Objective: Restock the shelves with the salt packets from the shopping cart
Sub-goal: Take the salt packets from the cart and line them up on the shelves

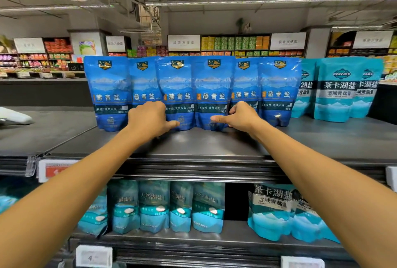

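Observation:
Several dark blue salt packets (108, 93) stand upright in a row on the top shelf (193, 145). My left hand (150, 118) is at the foot of the third packet (177, 87); its thumb lies across the packet's front and its fingers curl round the left edge. My right hand (240, 117) mirrors it on the fourth packet (212, 87), thumb on the front, fingers round the right edge. These two middle packets stand side by side, touching. The shopping cart is out of view.
Teal salt packets (335, 91) stand to the right on the same shelf. More teal packets (154, 207) fill the lower shelf. A white object (15, 115) lies at the far left. Price tags (53, 170) hang on the shelf edge. Aisles of goods are behind.

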{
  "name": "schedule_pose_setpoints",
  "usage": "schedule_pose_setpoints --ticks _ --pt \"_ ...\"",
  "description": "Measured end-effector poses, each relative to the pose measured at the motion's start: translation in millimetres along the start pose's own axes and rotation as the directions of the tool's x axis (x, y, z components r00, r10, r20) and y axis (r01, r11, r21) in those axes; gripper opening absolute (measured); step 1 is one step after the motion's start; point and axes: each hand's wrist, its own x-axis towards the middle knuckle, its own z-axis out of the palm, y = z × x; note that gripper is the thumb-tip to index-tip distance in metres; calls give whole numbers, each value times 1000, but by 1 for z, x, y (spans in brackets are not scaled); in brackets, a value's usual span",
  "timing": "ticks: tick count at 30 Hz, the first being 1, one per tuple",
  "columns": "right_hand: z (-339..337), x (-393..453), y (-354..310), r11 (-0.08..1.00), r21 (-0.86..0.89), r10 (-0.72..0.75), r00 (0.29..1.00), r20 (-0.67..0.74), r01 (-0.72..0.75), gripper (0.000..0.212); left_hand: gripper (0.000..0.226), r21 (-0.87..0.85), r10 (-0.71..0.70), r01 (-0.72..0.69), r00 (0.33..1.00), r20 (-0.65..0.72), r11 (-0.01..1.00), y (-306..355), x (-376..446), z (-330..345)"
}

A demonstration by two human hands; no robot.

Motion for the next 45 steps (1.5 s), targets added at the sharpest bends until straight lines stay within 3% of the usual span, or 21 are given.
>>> schedule_pose_setpoints --ticks 3,6,8,10,16,21,25,28,31,33,35,39,43,45 --pt "-10 -15 1 998 -61 -29 998 -54 26 54 36 -427 -58 48 998 -9 903 -1 -15 -5" --pt "-25 -34 4 996 -3 -91 979 -185 92 41 22 -820 -104 62 995 3 569 13 -37 -14" --pt "-37 -52 6 985 51 -145 955 -260 164 23 17 -931 -122 63 992 20 360 28 -53 -22" --pt "-48 -76 10 965 78 -215 924 -316 251 13 14 -968 -108 56 994 30 244 45 -70 -27" --pt "-71 -163 43 897 214 -276 869 -411 386 13 11 -997 4 -57 998 -57 52 112 -119 -35" --pt "-81 -240 103 903 286 -158 866 -474 321 11 12 -988 151 -107 981 -123 -113 175 -160 -14" --pt "-85 -314 163 938 314 61 818 -572 150 20 11 -981 321 39 947 -25 -189 237 -208 28" --pt "-89 -372 210 942 335 222 741 -634 4 24 11 -955 498 238 859 120 -180 289 -254 59" --pt "-96 -436 258 918 369 378 608 -698 -147 26 16 -921 651 377 723 228 -96 346 -309 83" --pt "-102 -483 293 877 405 480 479 -735 -258 29 19 -901 746 434 604 279 -14 386 -350 95" --pt "-104 -535 328 813 477 576 341 -743 -335 27 16 -871 828 481 444 343 103 422 -397 107" --pt "-100 -633 397 666 597 692 73 -718 -447 20 11 -811 881 461 119 459 360 483 -488 141" --pt "-77 -722 466 445 713 781 -154 -605 -542 24 22 -787 826 261 -88 557 559 533 -579 190" --pt "-56 -766 500 304 752 840 -208 -501 -585 20 20 -724 753 208 -186 631 658 557 -624 215"
